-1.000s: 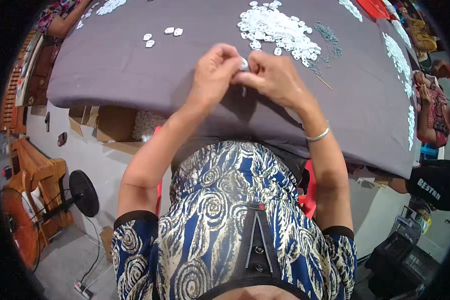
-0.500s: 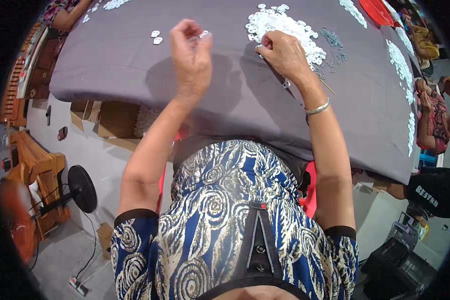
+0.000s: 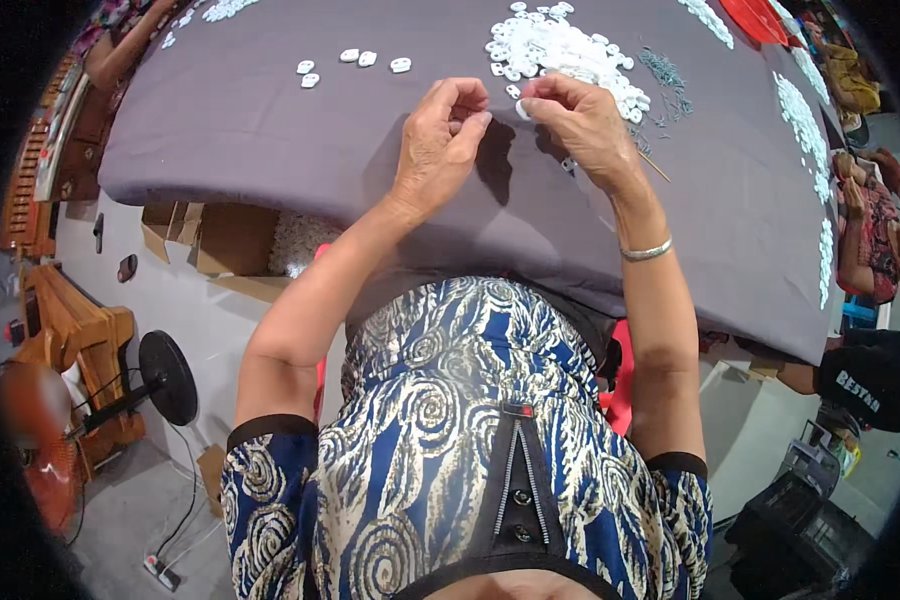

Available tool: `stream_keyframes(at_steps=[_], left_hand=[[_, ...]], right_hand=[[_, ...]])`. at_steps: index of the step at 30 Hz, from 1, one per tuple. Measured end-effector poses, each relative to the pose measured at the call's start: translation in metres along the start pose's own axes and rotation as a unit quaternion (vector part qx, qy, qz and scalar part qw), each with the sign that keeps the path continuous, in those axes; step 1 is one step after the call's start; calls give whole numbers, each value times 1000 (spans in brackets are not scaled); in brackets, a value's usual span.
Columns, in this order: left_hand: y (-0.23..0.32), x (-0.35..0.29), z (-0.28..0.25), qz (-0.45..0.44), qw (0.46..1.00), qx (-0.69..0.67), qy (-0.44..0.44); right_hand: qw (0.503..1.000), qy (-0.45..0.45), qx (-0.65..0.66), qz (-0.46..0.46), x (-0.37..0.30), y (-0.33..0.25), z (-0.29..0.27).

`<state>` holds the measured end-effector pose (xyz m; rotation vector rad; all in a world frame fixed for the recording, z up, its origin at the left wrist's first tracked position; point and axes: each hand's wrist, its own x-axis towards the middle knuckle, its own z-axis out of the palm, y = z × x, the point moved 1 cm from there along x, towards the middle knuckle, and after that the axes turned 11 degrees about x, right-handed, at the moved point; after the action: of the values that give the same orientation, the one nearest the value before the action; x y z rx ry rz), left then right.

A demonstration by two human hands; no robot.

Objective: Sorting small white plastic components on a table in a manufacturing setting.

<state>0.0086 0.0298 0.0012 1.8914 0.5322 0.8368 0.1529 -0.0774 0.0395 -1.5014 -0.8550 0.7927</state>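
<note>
While a white piece (image 3: 522, 110) is pinched by the right hand (image 3: 592, 130), the left hand (image 3: 438, 145) is held loosely open.
Pile (image 3: 560, 45) is kept just beyond, probably so it's easily reached.

The fisheye view looks steeply down and forward from the wearer's head: torso (image 3: 440, 430) close below, left hand (image 3: 442, 145) and right hand (image 3: 592, 132) farther out, table (image 3: 240, 130) stretching beyond.
</note>
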Motion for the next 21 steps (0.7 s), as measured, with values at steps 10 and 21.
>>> stream_keyframes(at_steps=[10, 21], left_hand=[[3, -3, 6, -39, 995, -86, -41], [-5, 3, 0, -56, 998, 2, -1]], right_hand=[[998, -62, -2, -18, -3, 12, 1], [956, 65, -253, -137, 13, -2, -5]])
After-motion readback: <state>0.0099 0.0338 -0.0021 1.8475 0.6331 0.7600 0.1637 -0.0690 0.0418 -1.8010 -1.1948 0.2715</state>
